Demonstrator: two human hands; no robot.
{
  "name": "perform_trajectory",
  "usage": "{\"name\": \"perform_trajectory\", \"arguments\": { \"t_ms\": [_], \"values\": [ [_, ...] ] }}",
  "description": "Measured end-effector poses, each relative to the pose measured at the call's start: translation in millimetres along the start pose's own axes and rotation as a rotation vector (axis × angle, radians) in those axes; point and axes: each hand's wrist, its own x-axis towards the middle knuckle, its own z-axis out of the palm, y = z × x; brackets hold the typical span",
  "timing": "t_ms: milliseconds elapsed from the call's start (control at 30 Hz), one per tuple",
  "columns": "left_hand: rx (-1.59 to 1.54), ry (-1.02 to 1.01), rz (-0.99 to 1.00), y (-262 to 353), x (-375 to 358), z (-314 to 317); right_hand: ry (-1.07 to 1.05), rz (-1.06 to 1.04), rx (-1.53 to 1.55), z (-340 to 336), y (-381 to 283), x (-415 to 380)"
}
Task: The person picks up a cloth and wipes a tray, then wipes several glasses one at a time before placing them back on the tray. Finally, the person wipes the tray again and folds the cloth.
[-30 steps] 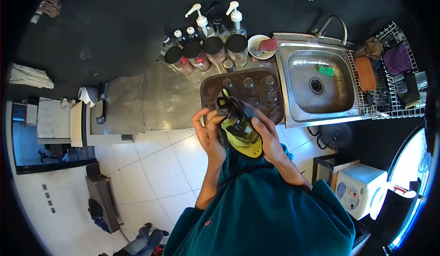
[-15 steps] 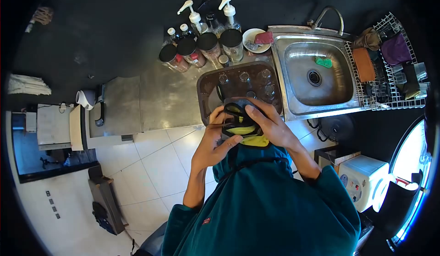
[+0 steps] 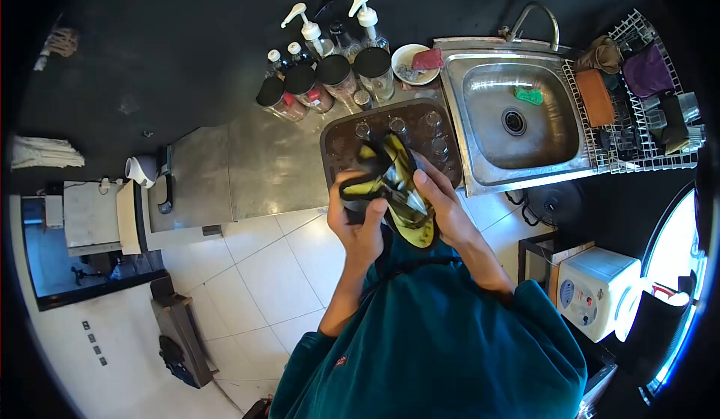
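Note:
My left hand (image 3: 358, 231) and my right hand (image 3: 444, 203) hold a yellow-and-black cloth (image 3: 415, 233) between them, in front of my chest. A clear, shiny piece of glassware (image 3: 403, 186) shows among its folds; its exact shape is blurred. The left fingers grip the cloth's left part, thumb up. The right hand closes round the right side of the bundle. Just beyond and partly beneath the hands is a brown tray (image 3: 334, 149) with several clear glasses (image 3: 433, 120) standing on it.
Right of the tray is a steel sink (image 3: 487, 145) with a green sponge (image 3: 529, 96) and a faucet (image 3: 541, 12). A loaded wire rack (image 3: 660, 160) stands beyond it. Lidded jars (image 3: 336, 74), pump bottles (image 3: 366, 21) and a white bowl (image 3: 405, 57) line the counter's back.
The cloth has been lifted and unfolded upward, with a flap now above the hands. My left hand has shifted slightly right, and more of the glassware shows. The view has shifted slightly.

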Motion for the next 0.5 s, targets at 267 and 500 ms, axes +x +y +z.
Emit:
{"name": "perform_trajectory", "arguments": {
  "t_ms": [267,500],
  "values": [
    [0.710,0.032,0.460,16.8,-0.6,11.8,0.073,-0.045,0.153,16.8,15.7,-4.1],
    [0.339,-0.148,0.520,25.3,-12.7,-9.6,0.042,0.081,0.106,3.1,22.5,1.8]
  ]
}}
